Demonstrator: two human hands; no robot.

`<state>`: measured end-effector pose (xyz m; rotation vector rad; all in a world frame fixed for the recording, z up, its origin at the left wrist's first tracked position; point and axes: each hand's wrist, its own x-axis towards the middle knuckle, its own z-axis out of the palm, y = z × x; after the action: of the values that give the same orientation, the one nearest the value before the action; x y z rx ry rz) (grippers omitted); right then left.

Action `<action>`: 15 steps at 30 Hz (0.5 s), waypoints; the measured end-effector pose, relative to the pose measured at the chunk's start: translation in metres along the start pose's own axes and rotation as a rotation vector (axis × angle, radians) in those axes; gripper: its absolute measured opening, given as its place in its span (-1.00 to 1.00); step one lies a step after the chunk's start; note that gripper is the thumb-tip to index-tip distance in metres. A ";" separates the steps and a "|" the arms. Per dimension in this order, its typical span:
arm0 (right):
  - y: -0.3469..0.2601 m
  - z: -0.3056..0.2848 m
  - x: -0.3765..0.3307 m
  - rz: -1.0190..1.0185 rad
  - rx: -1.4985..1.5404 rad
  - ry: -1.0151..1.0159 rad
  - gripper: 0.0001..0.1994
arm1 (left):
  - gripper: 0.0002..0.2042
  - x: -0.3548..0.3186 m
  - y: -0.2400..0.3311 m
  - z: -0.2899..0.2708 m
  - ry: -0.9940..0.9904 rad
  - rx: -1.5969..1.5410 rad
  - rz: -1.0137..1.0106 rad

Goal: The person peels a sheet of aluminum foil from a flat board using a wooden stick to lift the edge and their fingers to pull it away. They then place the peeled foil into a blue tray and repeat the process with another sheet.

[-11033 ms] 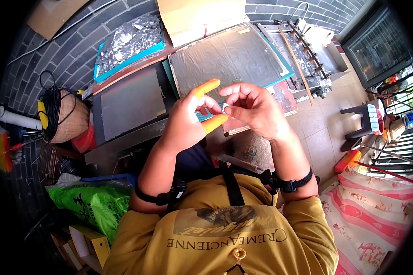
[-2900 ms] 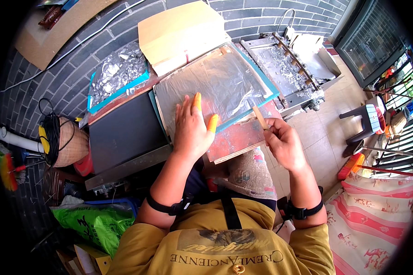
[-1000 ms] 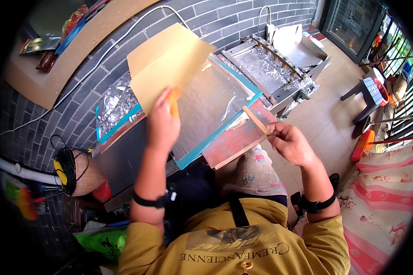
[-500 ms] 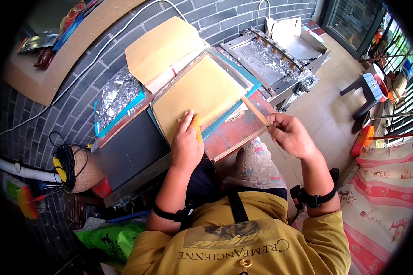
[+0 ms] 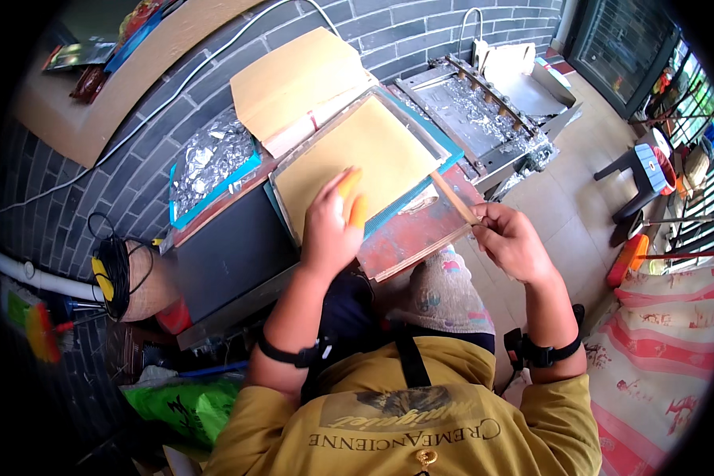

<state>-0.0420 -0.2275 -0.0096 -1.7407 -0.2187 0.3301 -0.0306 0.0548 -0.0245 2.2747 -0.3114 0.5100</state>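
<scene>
A square tan paper sheet lies on a grey-edged stack over a blue board. Over its near left corner is my left hand, fingers apart and holding nothing, with orange covers on the thumb and a finger. Whether it touches the paper I cannot tell. My right hand is closed on the near end of a thin, flat wooden strip. The strip's far tip reaches the sheet's right corner. Beneath lies a worn reddish board.
Behind the sheet stands a larger tan paper piece. A blue-edged tray of crumpled silver foil is at left, beside a dark panel. A metal machine strewn with foil scraps stands far right. A blue-topped stool is beyond.
My left hand has lifted from flat on the sheet, its thumb and covered finger now spread. My right hand still holds the strip in about the same place. The whole view has shifted slightly.
</scene>
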 end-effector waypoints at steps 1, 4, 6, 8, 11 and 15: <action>0.002 -0.001 0.001 -0.008 -0.017 0.000 -0.76 | -0.65 0.013 -0.008 0.001 0.013 -0.130 -0.002; -0.006 0.003 0.001 -0.009 -0.009 -0.012 -0.77 | -0.68 0.059 -0.030 0.010 -0.098 -1.011 -0.432; -0.011 0.006 -0.003 -0.042 -0.035 -0.020 -0.77 | -0.68 0.075 -0.035 0.012 -0.087 -1.105 -0.694; -0.008 0.012 -0.016 -0.098 -0.114 -0.026 -0.77 | -0.69 0.082 -0.036 0.016 -0.041 -1.146 -0.822; -0.019 0.016 -0.039 -0.033 -0.167 -0.117 -0.79 | -0.77 0.080 -0.035 0.014 0.147 -0.974 -0.827; -0.012 0.002 -0.053 0.050 -0.099 -0.240 -0.75 | -0.88 0.070 -0.070 0.011 0.215 -1.103 -0.731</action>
<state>-0.0921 -0.2404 0.0071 -1.8045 -0.3711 0.5742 0.0603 0.0895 -0.0443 1.1095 0.3014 0.1121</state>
